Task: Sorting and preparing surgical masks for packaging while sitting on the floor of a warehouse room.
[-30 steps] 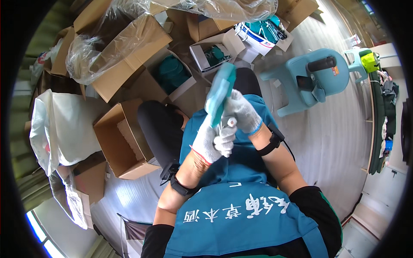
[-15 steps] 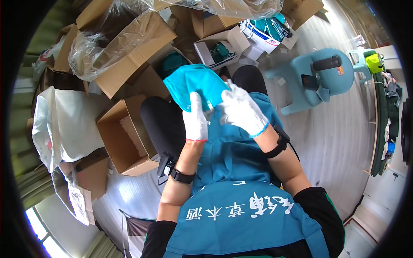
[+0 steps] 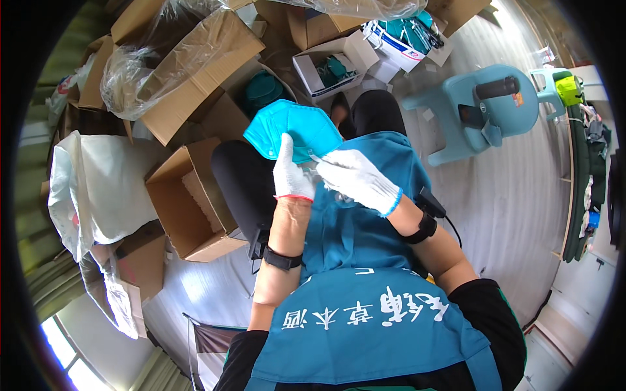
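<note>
Across the wearer's front, a blue apron is covering chest and lap; I am taking it as my near reference. Out over the lap, both gloved hands are meeting at a teal mask. The left hand is sitting just below the mask in my view, its thumb lying up across the near face; I am reading this as a clamp of thumb against fingers, though the fingers are mostly hiding behind the mask. The right hand is pointing in from the right, fingertips at the mask's near edge, right of the left thumb; I cannot tell whether they are pinching the edge, a strap or nothing. Key relation: the mask is lying beyond the left hand and up-left of the right, its long axis running roughly crosswise. The left is being the nearer hand, overlapping the mask; the right is reaching only its border. Farther left, a cardboard box is standing beside the left knee. Past the mask, a white box is holding teal items, and off right a pale blue stool is bearing a dark cylinder.
</note>
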Demonstrator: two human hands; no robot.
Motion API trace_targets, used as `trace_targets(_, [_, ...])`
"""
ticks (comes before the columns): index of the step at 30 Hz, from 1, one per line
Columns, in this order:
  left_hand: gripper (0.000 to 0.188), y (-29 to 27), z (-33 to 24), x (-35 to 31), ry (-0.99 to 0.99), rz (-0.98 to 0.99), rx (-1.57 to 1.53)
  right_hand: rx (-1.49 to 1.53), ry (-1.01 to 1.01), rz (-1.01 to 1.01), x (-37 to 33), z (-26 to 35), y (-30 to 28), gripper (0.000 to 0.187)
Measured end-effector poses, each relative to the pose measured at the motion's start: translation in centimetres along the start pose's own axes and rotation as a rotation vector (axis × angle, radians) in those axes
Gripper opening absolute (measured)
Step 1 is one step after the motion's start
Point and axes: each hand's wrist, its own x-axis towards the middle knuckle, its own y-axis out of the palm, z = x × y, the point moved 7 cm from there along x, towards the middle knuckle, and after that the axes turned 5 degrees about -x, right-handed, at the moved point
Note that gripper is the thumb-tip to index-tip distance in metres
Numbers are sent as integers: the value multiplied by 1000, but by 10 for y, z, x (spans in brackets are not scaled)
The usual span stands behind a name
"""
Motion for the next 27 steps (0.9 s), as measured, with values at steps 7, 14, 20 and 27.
trace_targets(7, [44,-16,-8,20,64,-150,-17,360,182,-25,-2,-23,24,31])
trace_targets(14, [58,-58,-11,34,364,-558,658,512,-220,-264,11,-20,-16,18])
trace_targets(20, [51,-126,-24,59,368,-465,834,816,-837,-158,-119,93,-228,24])
trace_targets(27, [12,-99,7,56,-60,-268,357,1098,-547,-168,-70,-4,-160,12])
